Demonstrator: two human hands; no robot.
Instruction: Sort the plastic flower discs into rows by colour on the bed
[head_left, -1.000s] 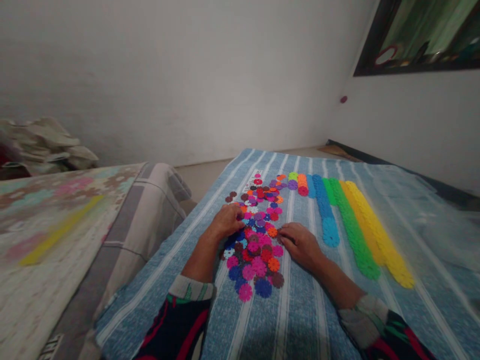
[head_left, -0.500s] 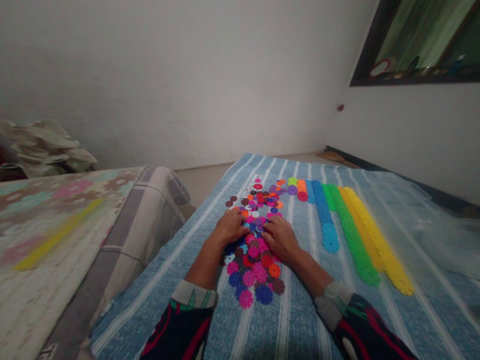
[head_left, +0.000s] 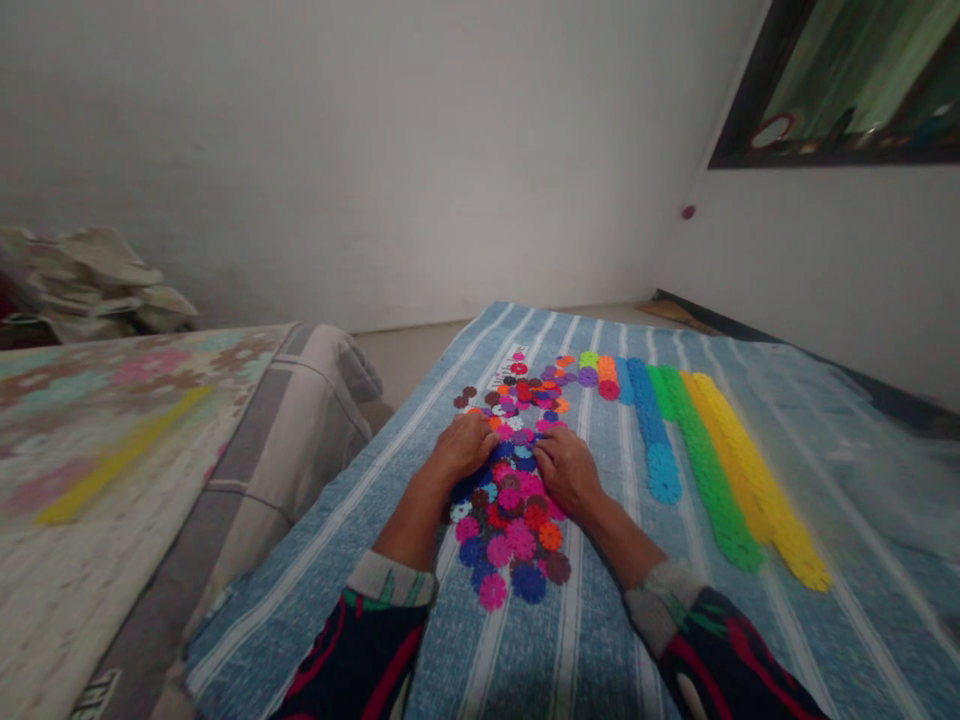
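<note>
A loose heap of flower-shaped plastic discs point(head_left: 523, 538) in pink, dark blue, red, orange, purple and brown runs lengthwise over the striped blue cloth. My left hand point(head_left: 465, 448) rests at the heap's left side, its fingers curled in among the discs; what they hold, if anything, is hidden. Opposite it, my right hand point(head_left: 568, 470) has thumb and fingertips pinched together over the discs, apparently on a dark one. To the right lie overlapping rows of discs sorted by colour: a blue row point(head_left: 646, 420), a green row point(head_left: 709, 470) and a yellow row point(head_left: 765, 485).
Shorter orange point(head_left: 607, 370) and lime point(head_left: 589, 360) stacks lie beyond the heap. A clear plastic bag point(head_left: 862, 480) spreads at the right. On the left stands a second surface under a floral cover point(head_left: 172, 400), with a yellow strip point(head_left: 127, 455) on it. A wall point(head_left: 450, 170) closes off the back.
The fingertips of my right hand have drawn together and shifted slightly away from the heap's middle. My left hand stays nearly in place. The view has tilted a little.
</note>
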